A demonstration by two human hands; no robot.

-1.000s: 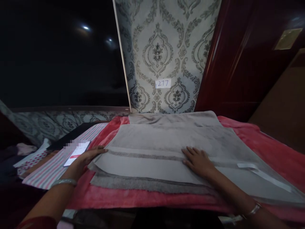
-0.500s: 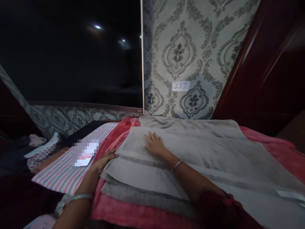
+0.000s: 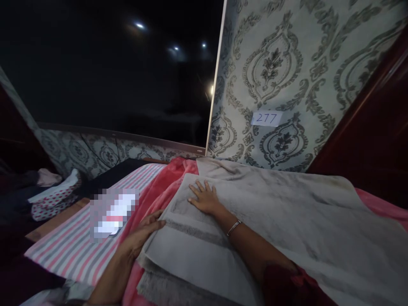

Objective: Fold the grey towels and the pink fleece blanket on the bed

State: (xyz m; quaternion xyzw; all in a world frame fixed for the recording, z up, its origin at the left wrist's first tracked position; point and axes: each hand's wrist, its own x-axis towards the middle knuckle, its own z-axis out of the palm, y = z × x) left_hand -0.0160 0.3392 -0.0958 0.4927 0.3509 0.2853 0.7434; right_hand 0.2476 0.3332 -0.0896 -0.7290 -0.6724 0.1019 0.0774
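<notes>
My right hand (image 3: pixel 205 199) lies flat on a folded grey plush blanket (image 3: pixel 204 246), its fingers spread near the upper left corner. My left hand (image 3: pixel 148 231) rests at the blanket's left edge with fingers stretched out, the tips touching the fold. I see no cloth gripped in it. Several grey layers show at the lower left of the fold. Beneath the grey blanket lies a pink plush cloth (image 3: pixel 159 187), which shows along the left and at the far right.
A striped cloth (image 3: pixel 63 255) lies on the left, with a blurred-out bright phone-like object (image 3: pixel 116 214) on it. Spotted fabric (image 3: pixel 52 199) sits farther left. Behind stand a large dark screen (image 3: pixel 111 76) and a patterned wall with a "277" paper label (image 3: pixel 267 118).
The view has turned slightly and moved closer. My right hand's fingers are spread wider on the blanket, while my left hand stays by its left edge.
</notes>
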